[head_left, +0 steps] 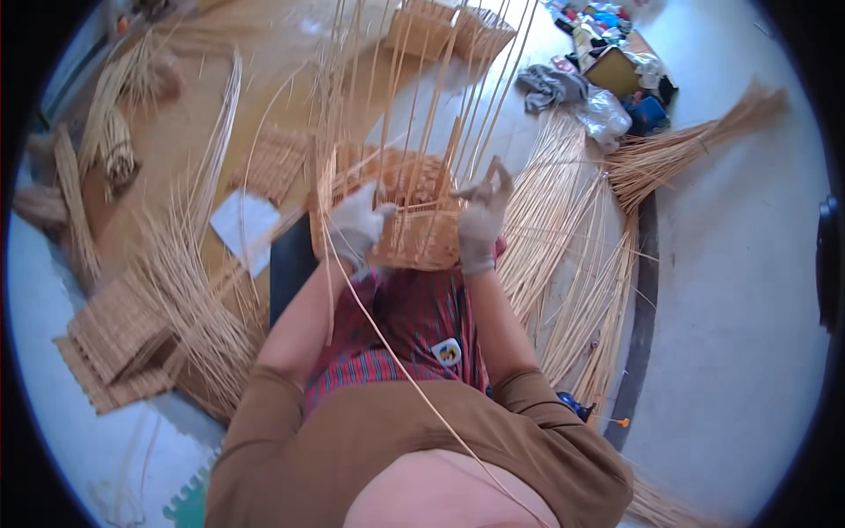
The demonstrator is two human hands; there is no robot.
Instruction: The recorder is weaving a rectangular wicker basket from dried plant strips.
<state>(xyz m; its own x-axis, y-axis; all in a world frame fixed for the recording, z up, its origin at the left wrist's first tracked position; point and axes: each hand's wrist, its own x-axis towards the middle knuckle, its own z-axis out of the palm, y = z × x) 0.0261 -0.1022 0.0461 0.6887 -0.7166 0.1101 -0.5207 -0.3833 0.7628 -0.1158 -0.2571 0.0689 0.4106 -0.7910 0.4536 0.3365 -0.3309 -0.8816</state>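
The grey floor [722, 264] extends to the right of the woven basket [418, 245]; a tan sheet [295, 101] covers the ground left of and beyond it. Loose cane strands [559, 229] lie fanned out on its right. Two woven boxes [422, 31] stand beyond it. The basket sits at the lap, its longer side apparently running left to right; thin stakes [429, 114] project from it, away from the person. The gloved left hand [356, 227] is curled over its near rim, left of centre, and is nearer its middle. The gloved right hand [480, 216] is at its right corner, index finger raised; whether it grips anything cannot be determined. One long strand [387, 346] trails from its left side toward the torso.
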